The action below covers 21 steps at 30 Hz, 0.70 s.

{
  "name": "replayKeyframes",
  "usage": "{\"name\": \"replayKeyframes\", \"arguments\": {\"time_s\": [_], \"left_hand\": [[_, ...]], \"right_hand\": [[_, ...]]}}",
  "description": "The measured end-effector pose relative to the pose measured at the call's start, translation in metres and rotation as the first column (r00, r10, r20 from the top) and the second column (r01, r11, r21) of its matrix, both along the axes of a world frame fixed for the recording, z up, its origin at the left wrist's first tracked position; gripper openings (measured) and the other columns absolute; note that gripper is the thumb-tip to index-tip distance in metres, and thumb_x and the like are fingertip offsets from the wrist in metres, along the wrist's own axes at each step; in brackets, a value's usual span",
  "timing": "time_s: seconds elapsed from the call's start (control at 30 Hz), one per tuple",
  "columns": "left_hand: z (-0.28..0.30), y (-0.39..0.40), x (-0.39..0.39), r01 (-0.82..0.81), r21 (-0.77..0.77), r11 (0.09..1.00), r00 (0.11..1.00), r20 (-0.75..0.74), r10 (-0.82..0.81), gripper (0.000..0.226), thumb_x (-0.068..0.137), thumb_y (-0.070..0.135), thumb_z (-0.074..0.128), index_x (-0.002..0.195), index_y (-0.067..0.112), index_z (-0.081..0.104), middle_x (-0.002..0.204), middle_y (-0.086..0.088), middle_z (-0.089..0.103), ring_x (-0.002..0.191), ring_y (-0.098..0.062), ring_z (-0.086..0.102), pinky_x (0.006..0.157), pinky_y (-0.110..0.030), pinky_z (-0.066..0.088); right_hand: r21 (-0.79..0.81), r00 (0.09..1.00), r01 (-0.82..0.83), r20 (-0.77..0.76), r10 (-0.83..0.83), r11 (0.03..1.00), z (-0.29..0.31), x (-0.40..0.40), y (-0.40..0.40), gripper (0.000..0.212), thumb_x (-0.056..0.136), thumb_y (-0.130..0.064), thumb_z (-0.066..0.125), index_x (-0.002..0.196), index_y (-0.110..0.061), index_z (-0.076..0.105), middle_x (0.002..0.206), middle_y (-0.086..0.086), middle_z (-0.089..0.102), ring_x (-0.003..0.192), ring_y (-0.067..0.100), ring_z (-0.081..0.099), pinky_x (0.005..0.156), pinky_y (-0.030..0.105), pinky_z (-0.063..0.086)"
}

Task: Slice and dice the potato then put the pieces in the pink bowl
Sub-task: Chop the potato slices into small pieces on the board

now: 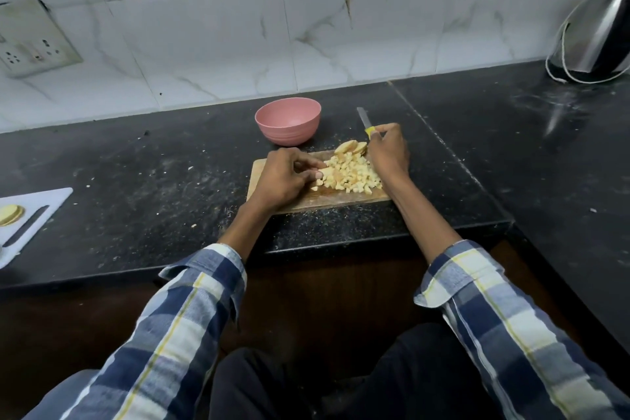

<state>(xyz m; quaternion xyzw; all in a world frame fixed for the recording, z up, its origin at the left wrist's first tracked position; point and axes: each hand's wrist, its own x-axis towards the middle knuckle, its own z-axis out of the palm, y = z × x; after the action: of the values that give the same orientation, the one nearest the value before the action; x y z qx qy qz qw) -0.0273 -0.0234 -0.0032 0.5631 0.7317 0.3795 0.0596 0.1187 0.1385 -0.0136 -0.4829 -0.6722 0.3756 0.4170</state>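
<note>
While both hands worked at the centre of the frame, the wooden board (pixel 318 198) lay flat on the black table (pixel 143 181), near its front edge. A heap of diced potato (pixel 351 174) covered the right half of the board. Two uncut potato slices (pixel 351 147) rested at the far edge of the heap, leaning against each other.

The left hand (pixel 283 179) lay on the left half of the board, fingers curled, fingertips touching the left side of the dice; whether it pinched a piece could not be told. The right hand (pixel 388 150) was closed round the yellow handle of a knife (pixel 365 123), with the blade pointing toward the upper left, away from the person and above the table. The right hand stood against the right side of the heap.

The pink bowl (pixel 288 121) stood upright on the table just beyond the board, left of the knife blade. No potato was visible inside it.

At the left edge of the frame lay a white board (pixel 44 204) carrying round slices (pixel 10 215). A steel kettle (pixel 596 34) stood at the upper right. A socket plate (pixel 34 41) was fixed to the tiled wall at the upper left.
</note>
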Motion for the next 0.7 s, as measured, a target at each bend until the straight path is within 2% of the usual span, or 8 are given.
{"name": "replayKeyframes", "arguments": {"time_s": [0.07,0.23,0.37,0.5,0.6,0.7], "left_hand": [[-0.001,0.004,0.004,-0.007,0.001,1.0,1.0,0.026,0.007,0.017,0.086,0.019,0.084,0.103,0.021,0.083,0.102,0.01,0.076,0.092,0.0,0.069,0.085,-0.019,0.054],[-0.001,0.012,0.013,0.006,0.02,1.0,0.997,0.07,-0.008,0.016,0.085,0.015,0.085,0.1,0.016,0.083,0.096,0.011,0.075,0.084,0.008,0.068,0.077,-0.011,0.052],[0.001,0.013,0.015,0.013,0.06,0.998,0.991,0.13,-0.02,0.014,0.083,0.016,0.086,0.097,0.014,0.084,0.095,0.007,0.079,0.087,0.0,0.072,0.08,-0.015,0.056],[0.005,0.006,0.009,0.007,0.087,0.996,0.993,0.119,-0.017,0.01,0.087,0.02,0.084,0.097,0.018,0.084,0.091,0.011,0.079,0.085,0.003,0.07,0.077,-0.013,0.05],[0.015,-0.007,-0.008,0.054,0.014,0.998,0.984,0.166,-0.056,0.013,0.088,0.019,0.083,0.1,0.017,0.084,0.093,0.01,0.08,0.085,0.0,0.071,0.074,-0.013,0.05],[0.022,-0.022,-0.03,0.127,-0.105,0.986,0.975,0.198,-0.105,0.02,0.083,0.019,0.085,0.103,0.014,0.083,0.094,0.006,0.08,0.086,-0.003,0.072,0.079,-0.012,0.05]], "right_hand": [[0.005,1.0,-0.01,0.009,0.009,1.0,-0.001,0.0,0.0,0.01,0.105,-0.027,0.048,0.109,-0.022,0.056,0.103,0.003,0.071,0.09,0.027,0.069,0.075,0.048,0.058],[0.023,1.0,-0.024,0.021,0.023,0.999,-0.003,-0.001,0.001,0.007,0.106,-0.026,0.049,0.109,-0.023,0.055,0.103,-0.002,0.068,0.091,0.024,0.069,0.081,0.051,0.057],[0.025,0.999,-0.029,0.02,0.029,0.999,-0.005,0.0,0.003,0.006,0.106,-0.026,0.049,0.109,-0.023,0.054,0.104,-0.004,0.066,0.093,0.023,0.067,0.084,0.048,0.056],[0.023,0.999,-0.042,-0.009,0.042,0.999,-0.006,0.0,0.004,0.005,0.105,-0.025,0.049,0.107,-0.024,0.053,0.099,-0.005,0.065,0.089,0.023,0.068,0.081,0.05,0.058],[0.023,0.999,-0.047,-0.016,0.047,0.999,-0.007,-0.001,0.005,0.005,0.105,-0.025,0.048,0.106,-0.025,0.053,0.1,-0.003,0.067,0.088,0.025,0.068,0.08,0.051,0.058],[0.027,0.999,-0.045,-0.017,0.046,0.999,-0.007,-0.001,0.005,0.006,0.104,-0.027,0.049,0.107,-0.025,0.054,0.1,-0.002,0.068,0.088,0.025,0.068,0.079,0.051,0.058]]}}
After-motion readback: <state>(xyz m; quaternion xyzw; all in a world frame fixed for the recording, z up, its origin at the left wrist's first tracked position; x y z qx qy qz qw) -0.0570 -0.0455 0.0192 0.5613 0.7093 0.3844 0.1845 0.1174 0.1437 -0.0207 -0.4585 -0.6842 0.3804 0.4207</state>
